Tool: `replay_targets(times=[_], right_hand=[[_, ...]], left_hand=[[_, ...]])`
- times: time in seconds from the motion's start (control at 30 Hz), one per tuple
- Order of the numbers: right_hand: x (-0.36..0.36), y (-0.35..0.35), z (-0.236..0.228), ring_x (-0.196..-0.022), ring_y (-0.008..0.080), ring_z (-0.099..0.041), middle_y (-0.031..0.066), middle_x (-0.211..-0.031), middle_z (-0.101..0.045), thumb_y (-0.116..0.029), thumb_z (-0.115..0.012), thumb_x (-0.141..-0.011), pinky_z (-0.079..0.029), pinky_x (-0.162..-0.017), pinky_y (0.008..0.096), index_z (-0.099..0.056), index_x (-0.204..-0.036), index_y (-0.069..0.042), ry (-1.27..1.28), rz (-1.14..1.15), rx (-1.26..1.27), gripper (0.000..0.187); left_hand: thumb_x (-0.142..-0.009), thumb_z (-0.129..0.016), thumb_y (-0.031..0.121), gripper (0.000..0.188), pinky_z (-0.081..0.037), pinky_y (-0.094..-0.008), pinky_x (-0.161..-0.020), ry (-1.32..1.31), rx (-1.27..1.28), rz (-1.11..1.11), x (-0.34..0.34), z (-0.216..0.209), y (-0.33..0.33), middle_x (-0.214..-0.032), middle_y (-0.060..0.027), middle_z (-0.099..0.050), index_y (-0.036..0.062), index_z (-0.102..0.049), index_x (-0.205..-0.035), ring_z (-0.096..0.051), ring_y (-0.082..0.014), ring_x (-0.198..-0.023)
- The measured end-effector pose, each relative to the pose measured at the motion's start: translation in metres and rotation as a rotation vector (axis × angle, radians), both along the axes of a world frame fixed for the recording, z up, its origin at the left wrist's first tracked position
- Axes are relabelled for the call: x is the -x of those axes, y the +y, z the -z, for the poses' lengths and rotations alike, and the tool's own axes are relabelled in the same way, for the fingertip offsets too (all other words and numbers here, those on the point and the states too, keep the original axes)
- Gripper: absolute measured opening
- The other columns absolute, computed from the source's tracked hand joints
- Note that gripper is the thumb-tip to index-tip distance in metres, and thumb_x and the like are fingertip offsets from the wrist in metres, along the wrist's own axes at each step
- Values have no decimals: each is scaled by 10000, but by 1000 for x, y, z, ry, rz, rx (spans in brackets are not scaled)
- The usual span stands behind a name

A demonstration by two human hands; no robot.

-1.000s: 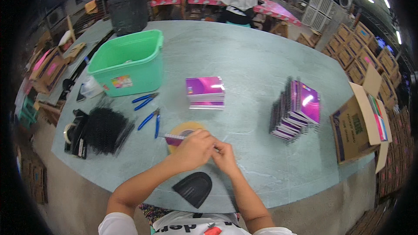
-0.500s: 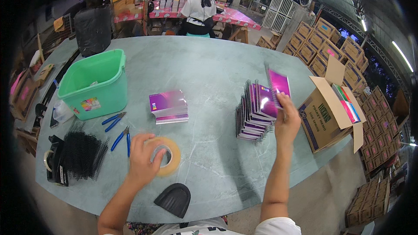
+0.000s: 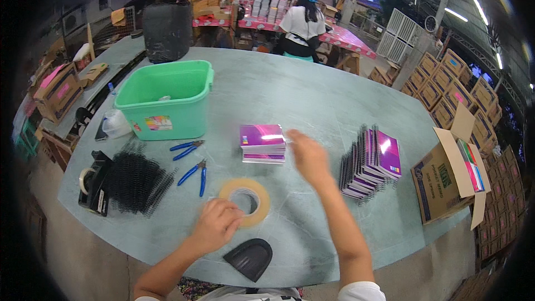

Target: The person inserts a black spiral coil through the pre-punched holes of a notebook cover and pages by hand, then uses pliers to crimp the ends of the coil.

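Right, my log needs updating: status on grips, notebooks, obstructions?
Left grip loosely curled at lower-left edge of tape roll. Right grip blurred, right of shorter notebook stack. Tape roll partly between left grip and stack.

On the table (image 3: 317, 92), the tape roll (image 3: 263, 205) lies before a notepad stack (image 3: 262, 136), pliers (image 3: 203, 183) left, carton (image 3: 436, 187) right.

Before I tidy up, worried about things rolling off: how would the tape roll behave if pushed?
The tape roll lies flat, so it would probably slide rather than roll. Its thick wound ring should feel fairly stiff.
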State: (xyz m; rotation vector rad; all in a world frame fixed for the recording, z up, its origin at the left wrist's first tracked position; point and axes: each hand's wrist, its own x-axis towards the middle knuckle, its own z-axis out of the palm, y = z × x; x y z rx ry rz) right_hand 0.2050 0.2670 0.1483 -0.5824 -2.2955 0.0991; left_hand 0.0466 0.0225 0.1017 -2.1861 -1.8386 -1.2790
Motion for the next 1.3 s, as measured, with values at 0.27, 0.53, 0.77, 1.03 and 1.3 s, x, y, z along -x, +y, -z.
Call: replay_targets(times=[0.27,0.53,0.77,1.03,1.3], right_hand=[[98,21,96,-1005,296,-601,86,-1077,-646,-109,-659,-739,-477,-848,410,-628,-1108,-96,-245,116,-54,371],[77,17,57,-790,185,-625,45,-786,-652,-71,-664,-785,-493,-684,317,-648,-870,-48,336,7,670,89],[28,-128,59,-892,159,-591,26,-1015,-600,-28,-679,-802,-457,-849,316,-485,-1177,-56,957,-171,1314,423],[37,-155,39,-748,245,-596,75,-772,-638,-188,-686,-747,-403,-696,369,-658,-911,-96,-166,-106,132,190],[54,-154,25,-733,224,-623,49,-769,-665,-173,-702,-730,-404,-661,364,-675,-828,-102,-92,-144,143,124]], left_hand=[[-748,-700,115,132,-453,-387,-771,-46,151,-272,51,24,-69,-903,-91,-601,67,-661,-865,-554,-292,-872],[-791,-701,115,287,-457,-350,-871,-543,166,-113,15,27,-8,-989,-112,-619,30,-603,-1046,-577,-245,-961],[-800,-684,8,316,-477,-315,-865,-1295,267,17,8,35,38,-998,-54,-656,-4,-610,-1107,-611,-163,-929],[-757,-692,106,275,-450,-377,-868,-273,308,-5,37,36,-1,-1015,-116,-623,49,-631,-1019,-565,-290,-1008],[-797,-632,138,254,-472,-443,-799,117,480,-856,119,73,-47,-948,-185,-585,6,-583,-1007,-561,-355,-940]])
